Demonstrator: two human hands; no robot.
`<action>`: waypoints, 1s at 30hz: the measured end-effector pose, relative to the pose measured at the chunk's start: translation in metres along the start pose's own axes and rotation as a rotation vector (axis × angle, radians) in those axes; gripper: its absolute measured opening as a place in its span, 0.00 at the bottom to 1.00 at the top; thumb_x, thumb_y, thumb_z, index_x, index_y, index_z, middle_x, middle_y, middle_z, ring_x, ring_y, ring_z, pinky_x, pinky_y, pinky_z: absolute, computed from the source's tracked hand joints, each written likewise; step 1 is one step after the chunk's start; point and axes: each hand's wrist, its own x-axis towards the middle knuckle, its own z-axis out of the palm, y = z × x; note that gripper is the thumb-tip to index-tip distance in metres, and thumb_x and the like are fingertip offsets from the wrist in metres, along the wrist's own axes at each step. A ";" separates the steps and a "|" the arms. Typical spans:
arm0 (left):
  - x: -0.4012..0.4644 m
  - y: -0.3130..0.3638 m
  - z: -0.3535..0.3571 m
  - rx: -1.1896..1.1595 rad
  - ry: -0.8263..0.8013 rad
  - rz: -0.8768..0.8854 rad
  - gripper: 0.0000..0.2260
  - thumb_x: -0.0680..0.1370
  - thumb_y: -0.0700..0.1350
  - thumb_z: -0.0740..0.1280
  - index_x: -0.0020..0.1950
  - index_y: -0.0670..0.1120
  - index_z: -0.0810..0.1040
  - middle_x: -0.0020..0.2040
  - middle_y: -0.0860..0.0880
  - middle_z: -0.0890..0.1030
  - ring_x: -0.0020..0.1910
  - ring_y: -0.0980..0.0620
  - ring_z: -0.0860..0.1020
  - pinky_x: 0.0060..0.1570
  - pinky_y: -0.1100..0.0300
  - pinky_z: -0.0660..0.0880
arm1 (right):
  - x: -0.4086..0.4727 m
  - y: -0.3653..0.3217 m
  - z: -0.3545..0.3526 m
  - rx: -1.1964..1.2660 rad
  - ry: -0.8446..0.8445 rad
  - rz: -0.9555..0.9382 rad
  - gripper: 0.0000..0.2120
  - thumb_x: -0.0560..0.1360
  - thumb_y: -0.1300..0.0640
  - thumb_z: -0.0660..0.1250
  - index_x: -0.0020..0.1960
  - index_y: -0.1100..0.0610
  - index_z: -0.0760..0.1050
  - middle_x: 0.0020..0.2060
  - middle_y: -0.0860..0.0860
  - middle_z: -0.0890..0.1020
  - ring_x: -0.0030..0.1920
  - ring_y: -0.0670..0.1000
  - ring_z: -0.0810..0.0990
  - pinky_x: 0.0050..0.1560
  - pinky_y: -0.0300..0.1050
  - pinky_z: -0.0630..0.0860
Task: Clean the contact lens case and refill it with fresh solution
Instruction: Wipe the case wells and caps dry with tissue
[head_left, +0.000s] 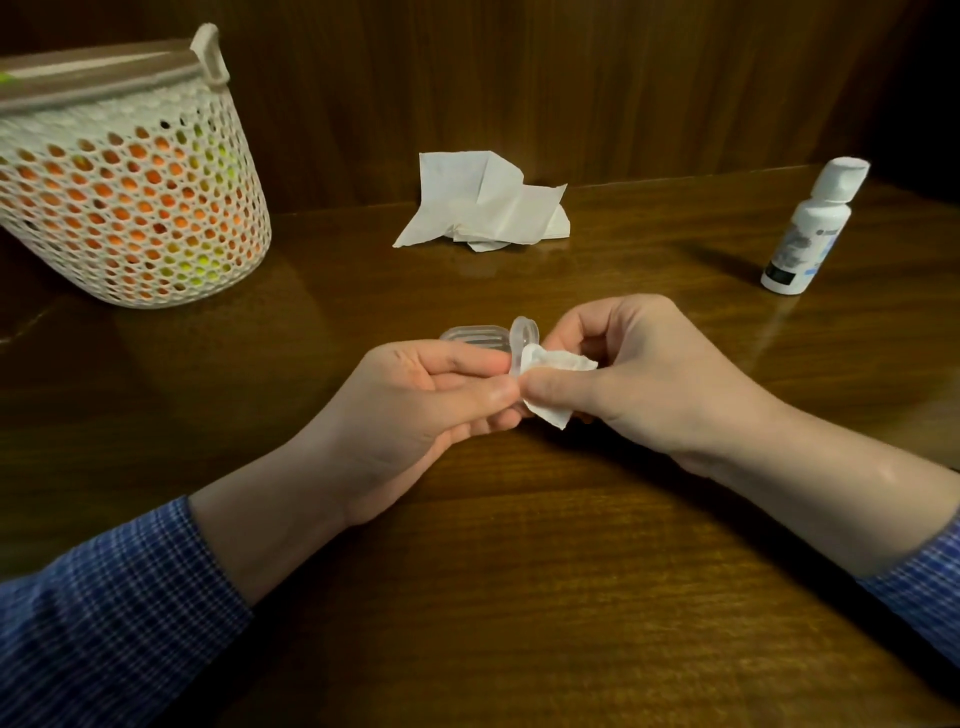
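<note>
**Wiping the open lens case dry, bottle waiting at right**

At far left on the wooden table (519, 545) stands a white mesh basket (130, 208) with orange and green contents showing through its holes. A crumpled white tissue (483, 202) lies against the far wall, near the middle.

Near the centre, just above the table, the left hand (431, 400) pinches the clear contact lens case (483, 335) between curled fingers and thumb. The case's long axis runs left to right; one lid (523, 338) stands hinged up at its right end, edge-on to the camera. Whether the wells face up cannot be told.

The right hand (639, 379) pinches a small tissue wad (550, 374), pressed against the raised lid and the well beside it.

To do this well, I judge: keep the case steady, twist the wad round inside each well and lid, use a dry corner, and leave no lint.

At far right the white solution bottle (810, 228) stands capped, apart from both hands.
</note>
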 end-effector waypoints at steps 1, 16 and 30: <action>0.000 0.000 0.000 0.013 0.001 0.008 0.14 0.66 0.40 0.74 0.51 0.42 0.87 0.51 0.41 0.87 0.51 0.45 0.86 0.49 0.58 0.83 | -0.001 -0.001 0.002 -0.031 0.028 0.006 0.07 0.68 0.56 0.81 0.39 0.57 0.84 0.35 0.53 0.86 0.33 0.47 0.82 0.36 0.41 0.79; 0.006 0.004 0.003 -0.138 -0.073 -0.049 0.19 0.70 0.35 0.69 0.61 0.36 0.81 0.57 0.42 0.86 0.57 0.48 0.85 0.51 0.58 0.83 | -0.002 -0.004 0.010 -0.299 0.220 -0.142 0.10 0.68 0.49 0.80 0.35 0.48 0.79 0.32 0.44 0.83 0.36 0.39 0.81 0.31 0.30 0.75; 0.003 0.002 -0.003 -0.103 -0.243 -0.024 0.26 0.76 0.39 0.69 0.75 0.47 0.72 0.48 0.46 0.84 0.46 0.52 0.83 0.48 0.61 0.79 | 0.009 0.008 -0.005 0.134 0.080 -0.042 0.05 0.71 0.56 0.80 0.40 0.54 0.84 0.34 0.50 0.86 0.33 0.44 0.82 0.33 0.34 0.77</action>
